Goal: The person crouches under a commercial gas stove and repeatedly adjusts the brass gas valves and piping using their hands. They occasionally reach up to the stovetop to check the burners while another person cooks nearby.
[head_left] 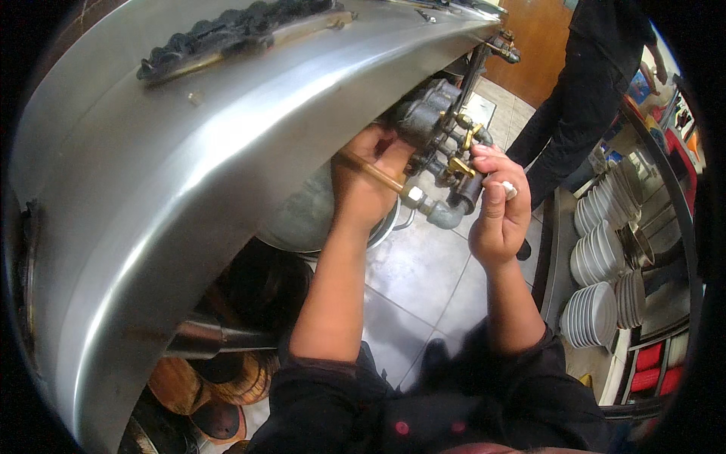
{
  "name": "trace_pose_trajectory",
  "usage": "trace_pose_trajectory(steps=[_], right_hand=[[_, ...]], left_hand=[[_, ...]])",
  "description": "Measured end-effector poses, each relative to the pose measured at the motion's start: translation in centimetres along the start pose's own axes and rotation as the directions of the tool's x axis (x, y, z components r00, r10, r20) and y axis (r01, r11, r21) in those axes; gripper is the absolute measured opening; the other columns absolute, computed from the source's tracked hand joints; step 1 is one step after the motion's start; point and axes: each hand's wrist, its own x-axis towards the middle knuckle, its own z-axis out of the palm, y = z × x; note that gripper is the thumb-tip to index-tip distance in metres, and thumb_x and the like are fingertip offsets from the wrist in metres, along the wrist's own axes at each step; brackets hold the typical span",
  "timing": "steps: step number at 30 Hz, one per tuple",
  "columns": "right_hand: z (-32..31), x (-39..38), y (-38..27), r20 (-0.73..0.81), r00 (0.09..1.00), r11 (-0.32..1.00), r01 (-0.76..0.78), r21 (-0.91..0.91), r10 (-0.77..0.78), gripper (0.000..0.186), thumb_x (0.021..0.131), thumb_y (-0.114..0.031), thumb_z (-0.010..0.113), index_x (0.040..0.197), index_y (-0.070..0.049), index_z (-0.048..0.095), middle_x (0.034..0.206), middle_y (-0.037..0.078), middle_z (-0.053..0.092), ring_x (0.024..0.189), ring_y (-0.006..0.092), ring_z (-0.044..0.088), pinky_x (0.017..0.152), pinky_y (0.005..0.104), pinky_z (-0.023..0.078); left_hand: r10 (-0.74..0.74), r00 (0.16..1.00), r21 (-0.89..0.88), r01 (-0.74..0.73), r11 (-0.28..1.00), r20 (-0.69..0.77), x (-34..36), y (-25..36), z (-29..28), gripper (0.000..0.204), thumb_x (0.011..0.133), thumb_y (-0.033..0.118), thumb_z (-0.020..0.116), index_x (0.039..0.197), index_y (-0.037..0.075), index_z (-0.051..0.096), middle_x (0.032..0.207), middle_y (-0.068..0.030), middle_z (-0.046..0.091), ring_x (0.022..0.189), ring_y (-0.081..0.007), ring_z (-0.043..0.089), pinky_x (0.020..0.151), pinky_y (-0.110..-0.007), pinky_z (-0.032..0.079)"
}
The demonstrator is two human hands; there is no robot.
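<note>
The pipe assembly (pixel 441 155) hangs beside the steel stove's (pixel 204 163) right edge, toward its far end, between your two hands. Its black pipe (pixel 470 191) has its long axis running away from you, roughly along that edge; the brass valves (pixel 459 168) stick out from the assembly, nearer your right hand (pixel 501 208). The copper pipe (pixel 374 172) slants out from under the edge, rightward and toward you, to a grey elbow (pixel 445 215).

Your left hand (pixel 370 181) reaches under the edge from the near side, behind the copper pipe, thumb toward the dark cylinder (pixel 418 121); its fingers are mostly hidden, so I cannot tell whether they grip anything. Your right hand stands raised on the outer side, thumb up, fingers bent toward the valves, fingertips at the black pipe. A small white piece (pixel 509 190) shows among them; whether it is pinched, I cannot tell.
</note>
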Motion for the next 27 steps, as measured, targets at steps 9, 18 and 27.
trace_pose_trajectory(steps=[9,18,27], right_hand=[[0.3,-0.1,0.0,-0.017,1.000,1.000,0.004,0.015,-0.004,0.014,0.097,-0.012,0.045,0.094,-0.001,0.053,0.106,0.016,0.060,0.107,0.0298,0.058,0.104,0.0486,0.036],[0.2,-0.2,0.2,-0.028,1.000,1.000,-0.011,-0.001,0.011,0.014,0.097,-0.012,0.046,0.094,0.000,0.053,0.106,0.016,0.061,0.107,0.0290,0.058,0.104,0.0486,0.036],[0.2,-0.2,-0.1,-0.018,0.999,0.999,-0.033,-0.010,0.032,0.015,0.097,-0.013,0.046,0.093,0.000,0.053,0.106,0.016,0.061,0.107,0.0282,0.058,0.103,0.0484,0.036]], left_hand=[[0.016,0.964,0.073,0.004,0.997,-0.264,0.9,-1.9,-0.7,0.018,0.086,0.009,0.065,0.100,-0.002,0.061,0.095,-0.0085,0.065,0.085,-0.0166,0.061,0.078,-0.030,0.050],[0.065,0.970,-0.730,0.131,0.671,0.234,1.3,-1.7,-3.1,0.031,0.098,0.024,0.047,0.114,-0.001,0.057,0.103,-0.0160,0.064,0.090,-0.0286,0.065,0.078,-0.039,0.054],[0.137,0.985,-0.386,-0.088,0.918,0.101,1.1,-0.3,-3.5,0.026,0.098,0.019,0.051,0.113,-0.001,0.057,0.094,-0.0148,0.063,0.087,-0.0274,0.066,0.080,-0.044,0.057]])
